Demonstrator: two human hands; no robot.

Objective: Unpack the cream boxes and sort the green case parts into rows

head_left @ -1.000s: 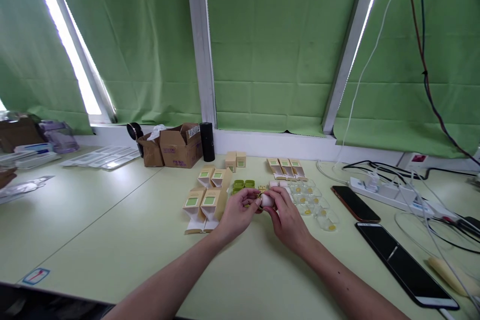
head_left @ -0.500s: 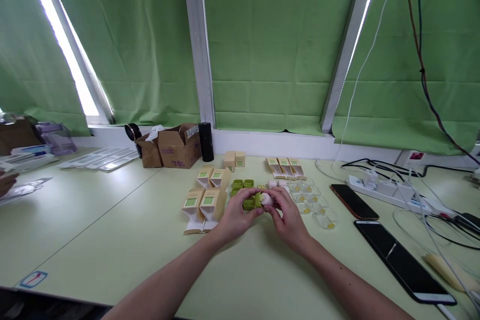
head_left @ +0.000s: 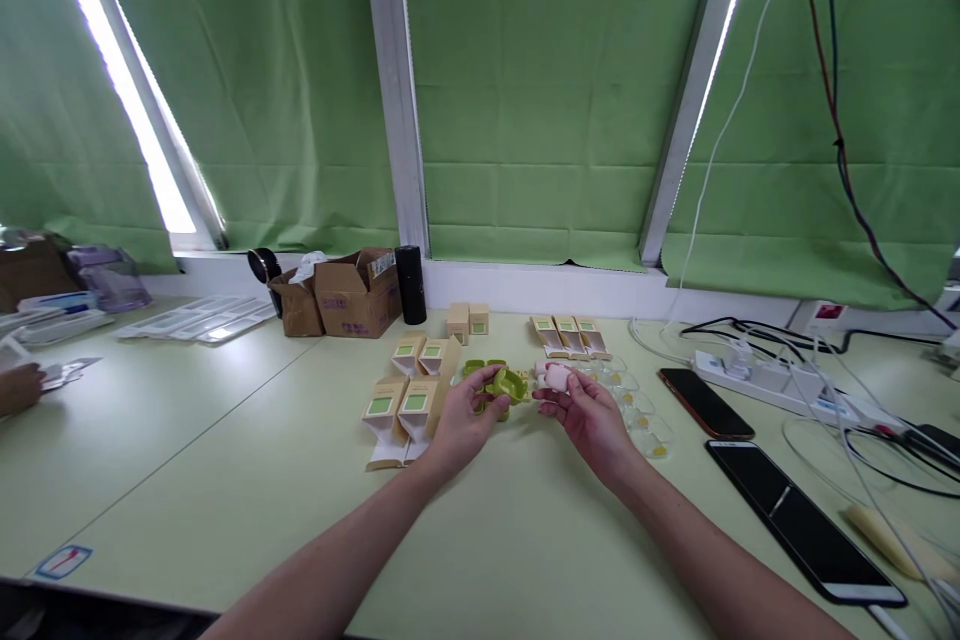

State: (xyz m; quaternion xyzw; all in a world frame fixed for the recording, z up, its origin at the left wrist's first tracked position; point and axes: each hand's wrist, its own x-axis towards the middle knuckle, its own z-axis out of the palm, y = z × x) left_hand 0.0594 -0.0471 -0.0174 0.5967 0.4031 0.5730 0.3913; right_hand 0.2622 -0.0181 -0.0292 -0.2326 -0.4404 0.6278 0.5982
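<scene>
My left hand (head_left: 459,423) pinches a small green plastic cup (head_left: 512,384) by its edge, its hollow showing. In the fingers of my right hand (head_left: 596,420) is a small, rounded pale pink piece (head_left: 556,378), held apart from the cup. Other green cups (head_left: 474,367) stand behind my left hand, partly hidden by it. Just beyond my right hand lie several clear plastic shells (head_left: 651,438) with yellow spots. Open tan cartons (head_left: 422,410) with green labels stand left of my left hand.
Small closed cartons (head_left: 478,320) and more open cartons (head_left: 590,338) stand farther back. A brown cardboard box (head_left: 358,295) and a black cylinder (head_left: 410,285) are by the wall. Two phones (head_left: 802,520), a power strip (head_left: 757,385) and cables lie right. Another person's hand (head_left: 21,388) is far left.
The pale pink piece has come out of the green cup. My hands have moved apart, one holding each. At the far left, the other person's hand has moved further into view.
</scene>
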